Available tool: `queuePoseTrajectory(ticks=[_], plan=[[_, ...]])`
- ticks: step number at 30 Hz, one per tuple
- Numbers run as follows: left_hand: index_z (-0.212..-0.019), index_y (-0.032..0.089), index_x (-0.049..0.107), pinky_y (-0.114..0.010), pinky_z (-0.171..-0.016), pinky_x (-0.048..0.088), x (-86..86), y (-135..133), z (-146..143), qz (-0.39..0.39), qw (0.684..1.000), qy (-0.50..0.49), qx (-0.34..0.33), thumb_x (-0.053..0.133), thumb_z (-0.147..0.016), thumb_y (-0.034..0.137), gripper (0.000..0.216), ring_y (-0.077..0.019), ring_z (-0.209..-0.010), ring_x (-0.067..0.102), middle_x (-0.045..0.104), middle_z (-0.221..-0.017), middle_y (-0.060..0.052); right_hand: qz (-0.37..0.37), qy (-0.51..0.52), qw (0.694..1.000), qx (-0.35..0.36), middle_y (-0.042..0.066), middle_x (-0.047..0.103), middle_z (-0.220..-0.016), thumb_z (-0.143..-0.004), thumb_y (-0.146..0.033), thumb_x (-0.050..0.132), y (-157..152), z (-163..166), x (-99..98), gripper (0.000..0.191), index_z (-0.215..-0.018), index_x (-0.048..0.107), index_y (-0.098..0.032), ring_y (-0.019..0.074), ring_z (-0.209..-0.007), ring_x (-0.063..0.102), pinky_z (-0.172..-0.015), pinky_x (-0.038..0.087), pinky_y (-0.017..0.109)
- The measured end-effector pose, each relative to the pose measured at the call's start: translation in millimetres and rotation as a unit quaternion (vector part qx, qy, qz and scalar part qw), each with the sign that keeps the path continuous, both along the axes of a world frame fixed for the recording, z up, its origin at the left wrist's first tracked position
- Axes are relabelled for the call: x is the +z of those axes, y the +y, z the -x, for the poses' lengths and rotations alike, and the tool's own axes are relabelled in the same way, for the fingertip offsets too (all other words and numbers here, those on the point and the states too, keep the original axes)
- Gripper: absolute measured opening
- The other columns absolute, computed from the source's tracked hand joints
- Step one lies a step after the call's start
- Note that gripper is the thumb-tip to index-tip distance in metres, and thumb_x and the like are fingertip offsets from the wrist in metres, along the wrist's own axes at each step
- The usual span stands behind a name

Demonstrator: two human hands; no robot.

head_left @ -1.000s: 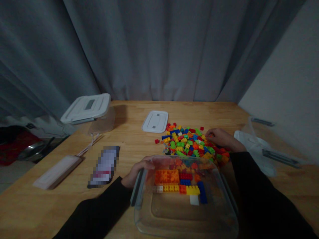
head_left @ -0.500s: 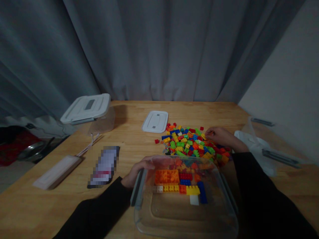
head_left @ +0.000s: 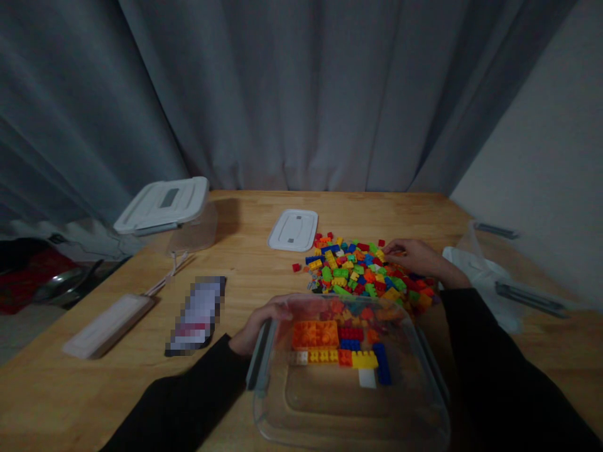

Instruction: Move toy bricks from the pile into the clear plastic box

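Note:
My left hand [head_left: 258, 325] grips the upper left corner of a clear plastic box [head_left: 339, 411], its fingers curled over the rim. Inside the box lie an orange block [head_left: 315, 334], a blue brick [head_left: 382, 364], a white brick [head_left: 367, 378], a yellow brick [head_left: 364, 359] and several others. Beyond the box spreads a heap of mixed toy bricks [head_left: 343, 273]. My right hand [head_left: 414, 256] is at the heap's far right edge, its fingers pinched at a small yellow brick [head_left: 380, 256]. The fingertips are small and dim in this view.
A white lid [head_left: 294, 230] lies behind the heap. At the left are a lidded box [head_left: 193, 229], a long pale case [head_left: 110, 326] with a strap and a phone [head_left: 198, 314]. Another clear box [head_left: 527, 270] with latches stands at the right.
My right hand has shifted slightly to the left over the heap, and the yellow brick at its fingertips has moved with it. My left hand and the box look the same.

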State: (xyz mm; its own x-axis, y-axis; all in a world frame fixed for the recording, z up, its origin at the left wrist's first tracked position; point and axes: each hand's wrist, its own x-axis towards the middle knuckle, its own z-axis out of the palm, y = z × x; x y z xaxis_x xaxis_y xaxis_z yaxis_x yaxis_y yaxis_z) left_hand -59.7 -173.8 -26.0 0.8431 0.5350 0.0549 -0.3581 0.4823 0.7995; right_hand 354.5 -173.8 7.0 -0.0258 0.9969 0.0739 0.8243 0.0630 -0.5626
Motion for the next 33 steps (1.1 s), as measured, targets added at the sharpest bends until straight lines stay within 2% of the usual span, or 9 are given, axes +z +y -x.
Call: queuePoseTrajectory(ticks=[7,12,15,22,27,33], plan=[[-0.119,0.01,0.077,-0.053,-0.116,0.037,1.6,-1,-1,0.007,1.0,0.003,0.004,0.051,-0.069,0.02,0.058,-0.0392,-0.131,0.061,0.076,-0.126,-0.015,-0.005,0.058,0.998,-0.008,0.009,0.077,-0.098,-0.083,-0.038,0.069,-2,6,4.7,0.024,-0.099,0.065,-0.02,0.0224,-0.089,0.073,-0.082,0.058,0.035],[-0.12,0.009,0.076,-0.053,-0.116,0.037,-0.7,0,1,0.009,1.0,0.007,0.005,0.051,-0.067,0.019,0.06,-0.0391,-0.13,0.062,0.076,-0.126,-0.015,0.008,0.103,0.995,0.007,0.007,0.076,-0.098,-0.085,-0.037,0.068,-7,10,13.5,0.044,-0.125,0.056,-0.021,0.0222,-0.092,0.074,-0.08,0.059,0.034],[-0.122,0.01,0.075,-0.054,-0.115,0.038,-1.5,1,1,0.01,1.0,0.003,-0.002,0.051,-0.067,0.019,0.061,-0.0396,-0.13,0.062,0.076,-0.126,-0.015,0.003,0.079,0.997,0.022,0.008,0.076,-0.101,-0.088,-0.037,0.066,-13,17,24.2,0.049,-0.133,0.058,-0.02,0.0222,-0.094,0.073,-0.082,0.059,0.035],[-0.122,0.01,0.076,-0.054,-0.117,0.036,-4.6,2,2,0.001,1.0,0.012,0.015,0.05,-0.068,0.019,0.06,-0.0392,-0.13,0.062,0.077,-0.125,-0.015,-0.01,-0.041,0.998,0.054,0.008,0.078,-0.114,-0.089,-0.038,0.063,-24,28,46.1,0.039,-0.121,0.075,-0.02,0.0248,-0.098,0.073,-0.089,0.057,0.038],[-0.119,0.01,0.077,-0.055,-0.119,0.033,-4.1,2,1,-0.018,1.0,0.007,0.013,0.052,-0.068,0.02,0.057,-0.04,-0.137,0.056,0.074,-0.13,-0.016,-0.006,-0.045,0.997,0.055,0.008,0.08,-0.109,-0.087,-0.038,0.065,-33,37,59.7,0.036,-0.117,0.076,-0.02,0.0236,-0.093,0.075,-0.083,0.059,0.036],[-0.119,0.01,0.077,-0.053,-0.118,0.034,-5.7,1,1,0.009,1.0,0.005,0.014,0.05,-0.068,0.018,0.058,-0.0389,-0.138,0.056,0.075,-0.13,-0.015,0.003,-0.049,0.996,0.075,0.006,0.08,-0.111,-0.093,-0.046,0.061,-50,52,78.9,0.037,-0.118,0.077,-0.024,0.0218,-0.094,0.074,-0.081,0.058,0.033]])
